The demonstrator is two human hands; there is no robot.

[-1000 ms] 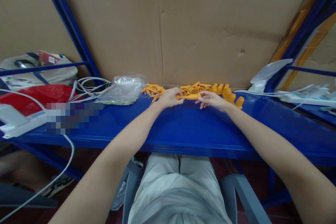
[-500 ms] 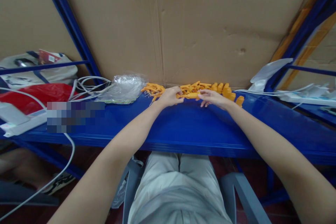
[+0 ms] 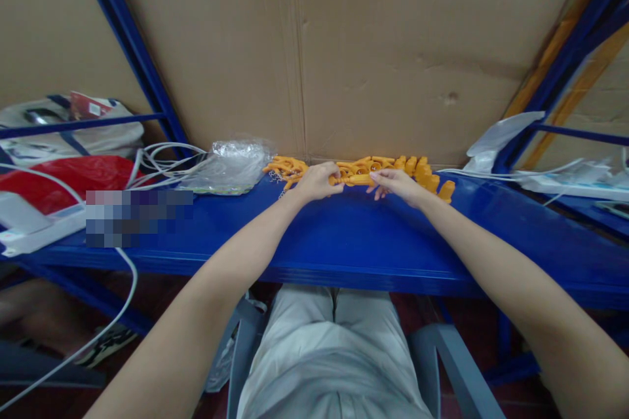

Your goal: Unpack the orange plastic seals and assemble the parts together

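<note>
An elongated orange plastic piece [image 3: 359, 179] lies level between my hands, just above the far part of the blue table. The fingers of my left hand [image 3: 318, 182] are closed around its left end. At its right end, my right hand [image 3: 397, 184] pinches it between thumb and index finger, the other fingers hanging loosely below. Behind the hands are several orange parts [image 3: 376, 162] with round openings. To the left lie orange pieces [image 3: 285, 165] with thin metal chains. Blocky orange pieces [image 3: 423, 173] stand close together right of my right hand.
The blue table [image 3: 344, 236] meets a tall cardboard panel [image 3: 304, 52]. Clear plastic bags [image 3: 236, 167], white cables [image 3: 167, 157] and a red bag [image 3: 73, 177] are at left. A power strip [image 3: 570, 184] sits at right. Someone's leg [image 3: 44, 317] shows below left.
My right hand has shifted very slightly left along the orange piece. Both hands keep their grip, and my left hand is almost still.
</note>
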